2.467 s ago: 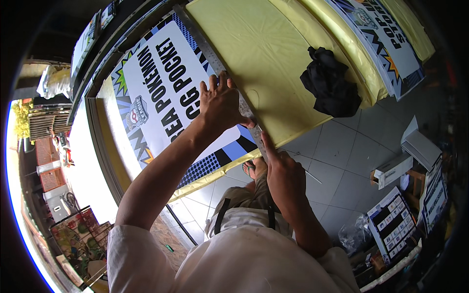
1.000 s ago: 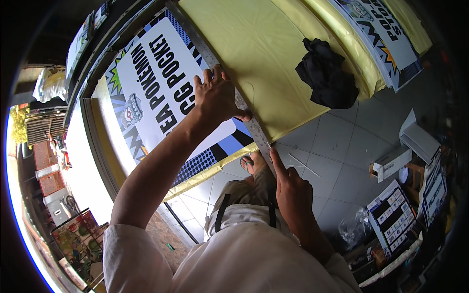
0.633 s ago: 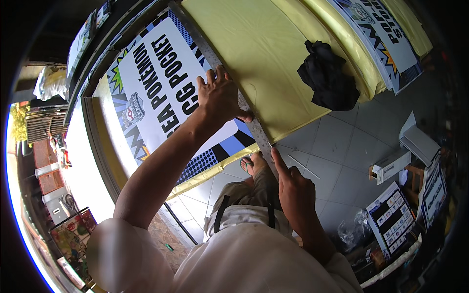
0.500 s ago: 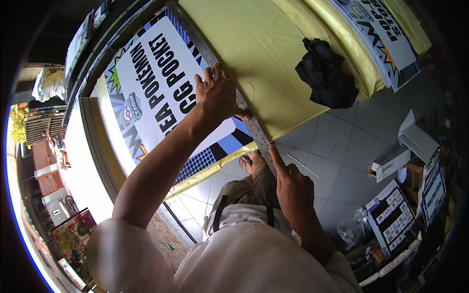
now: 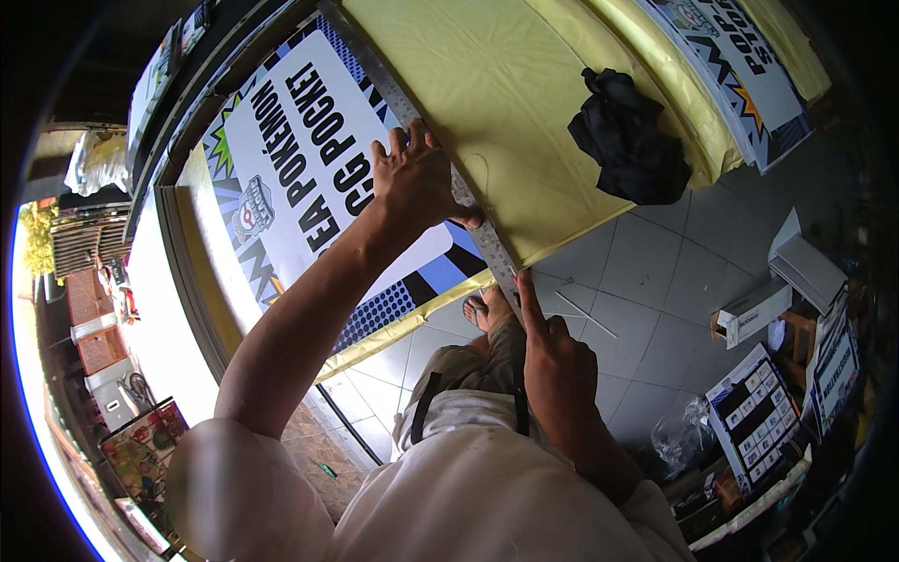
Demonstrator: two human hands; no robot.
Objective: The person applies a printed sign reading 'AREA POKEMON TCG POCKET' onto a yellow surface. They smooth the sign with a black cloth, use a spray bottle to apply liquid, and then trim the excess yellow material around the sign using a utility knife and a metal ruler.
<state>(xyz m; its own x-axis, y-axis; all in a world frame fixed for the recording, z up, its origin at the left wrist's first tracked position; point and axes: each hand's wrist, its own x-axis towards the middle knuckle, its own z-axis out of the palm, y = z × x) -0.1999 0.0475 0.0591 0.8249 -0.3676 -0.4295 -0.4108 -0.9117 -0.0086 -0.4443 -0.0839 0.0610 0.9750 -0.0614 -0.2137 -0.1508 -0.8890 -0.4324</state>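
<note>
A long metal ruler (image 5: pixel 491 247) lies slantwise along the right edge of a printed sign panel (image 5: pixel 281 201), which has a white middle and a blue patterned border. My left hand (image 5: pixel 412 183) presses down on the ruler with its fingers spread, partly over the panel. By the ruler's near end is my right hand (image 5: pixel 559 361), the index finger stretched toward the metal and the other fingers curled in. Whatever those curled fingers hold is hidden. Yellow sheeting (image 5: pixel 506 122) covers the table under the panel and to its right.
A bunched black cloth (image 5: pixel 627 136) rests on the yellow sheeting. Further right stand more printed panels (image 5: pixel 740 70). On the tiled floor (image 5: pixel 646 281) are a thin white strip (image 5: pixel 586 314), a white box (image 5: pixel 752 314) and clear plastic wrap (image 5: pixel 682 436). Dark frame edges (image 5: pixel 187 272) run along the left.
My right hand has shifted slightly left and toward the ruler's end. The left hand stays pressed in place, and the whole view has moved a little.
</note>
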